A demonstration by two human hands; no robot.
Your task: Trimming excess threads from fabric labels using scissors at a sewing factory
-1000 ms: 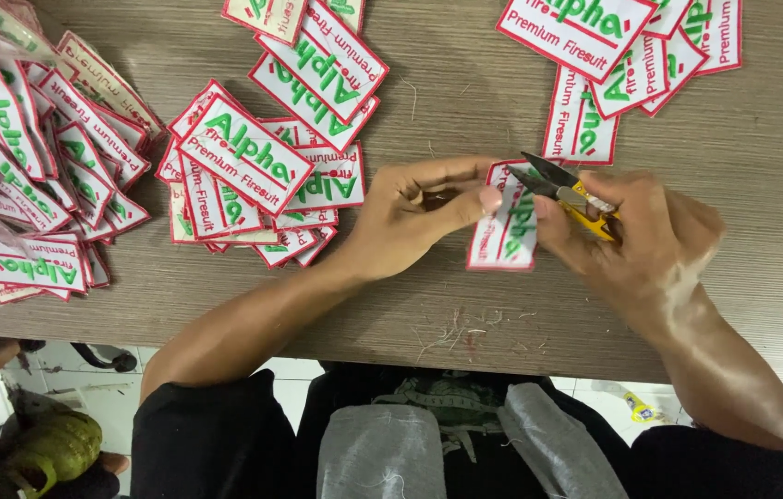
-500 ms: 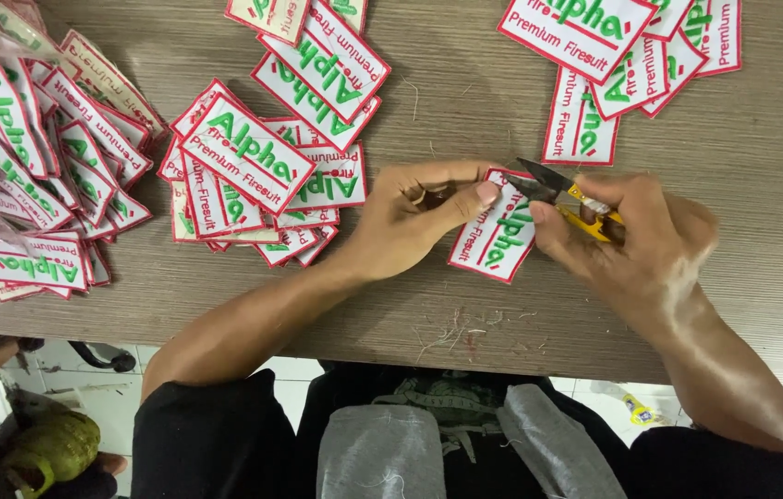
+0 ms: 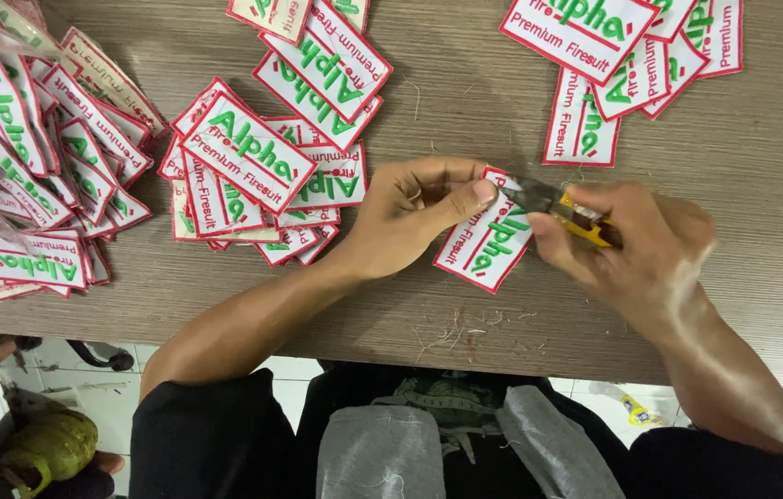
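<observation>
— White cloth with a red border: that is the patch point(image 3: 486, 242) we see pinned under the left hand point(image 3: 410, 217). How does that hand sit?

— We see it lying palm down on the wooden table point(image 3: 465, 111), forearm coming in from the lower left, fingers curled, the thumb stretched right and pressed onto the patch's upper edge. The patch lies tilted, flat on the table, between the two hands.

— And the right hand point(image 3: 636, 249)?

— We see it come in from the lower right, fingers closed around a small yellow-handled snipper point(image 3: 562, 205). Its dark blades point left and meet the top corner of the patch, just beside the left thumb. Whether the blades are closed we cannot tell.

— What lies about?

— A loose pile of patches point(image 3: 253, 171) sits just left of the left hand, another heap point(image 3: 31, 166) at the far left, and more patches point(image 3: 622, 55) at the top right. Thread scraps point(image 3: 456, 331) lie near the table's front edge, below the hands.
</observation>
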